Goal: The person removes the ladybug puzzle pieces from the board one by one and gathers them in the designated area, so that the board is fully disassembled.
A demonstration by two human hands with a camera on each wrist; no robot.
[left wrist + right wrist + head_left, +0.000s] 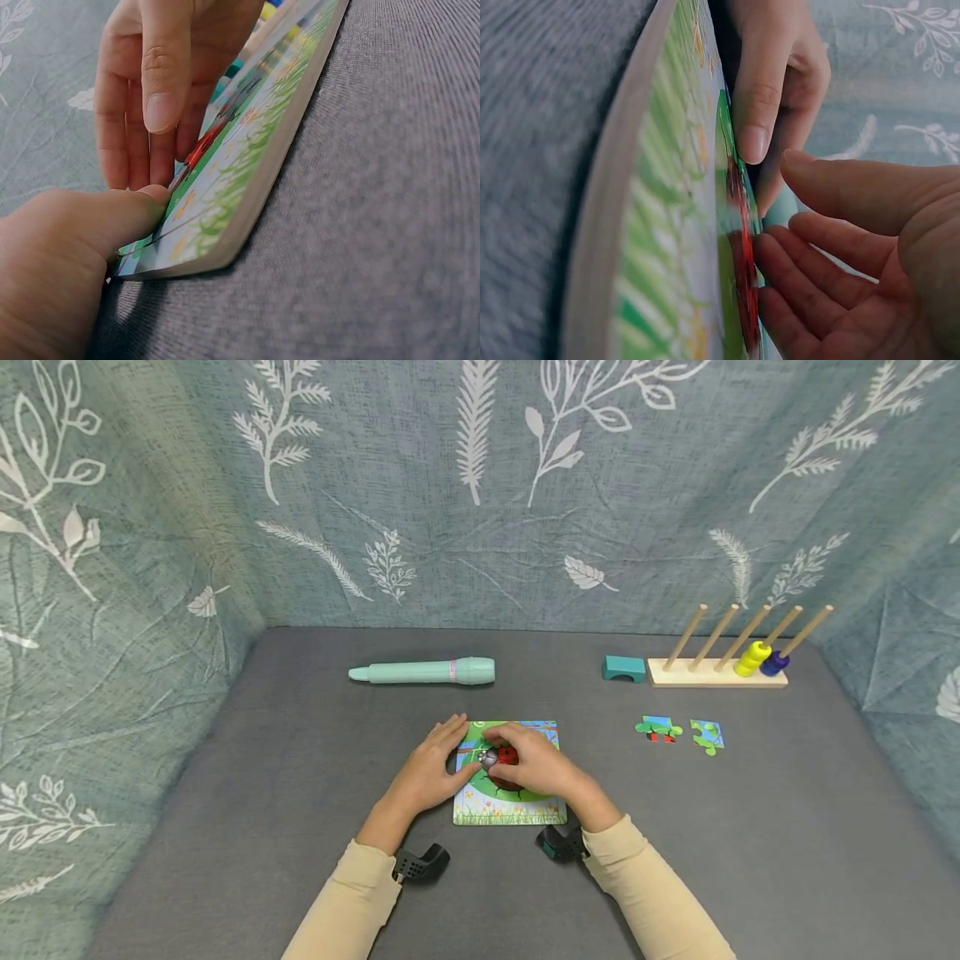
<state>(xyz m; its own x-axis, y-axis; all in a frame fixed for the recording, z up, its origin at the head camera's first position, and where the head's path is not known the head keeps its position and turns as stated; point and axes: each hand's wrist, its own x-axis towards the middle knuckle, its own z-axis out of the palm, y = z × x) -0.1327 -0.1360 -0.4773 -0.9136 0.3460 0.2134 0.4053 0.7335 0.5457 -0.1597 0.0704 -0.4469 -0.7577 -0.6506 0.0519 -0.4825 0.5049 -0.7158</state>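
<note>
A flat jigsaw puzzle (510, 812) with a ladybug picture lies on the grey table in front of the person. At its left edge rests the left hand (432, 774), fingers extended and thumb on the picture. The right hand (538, 766) is over the ladybug, its fingers lightly bent and touching the puzzle surface near the red part, as the right wrist view shows. Its thumb stands apart from the fingers, and no loose piece is visible between them. Two loose jigsaw pieces, one with red patches (660, 728) and one blue and green (707, 736), lie to the right.
Behind the puzzle lies a pale green marker-shaped object (423, 672). A teal arch block (623, 668) stands beside a wooden peg stand (701, 677) carrying yellow beads (752, 658) and dark blue beads (775, 663). Patterned cloth (420, 460) hangs around the table.
</note>
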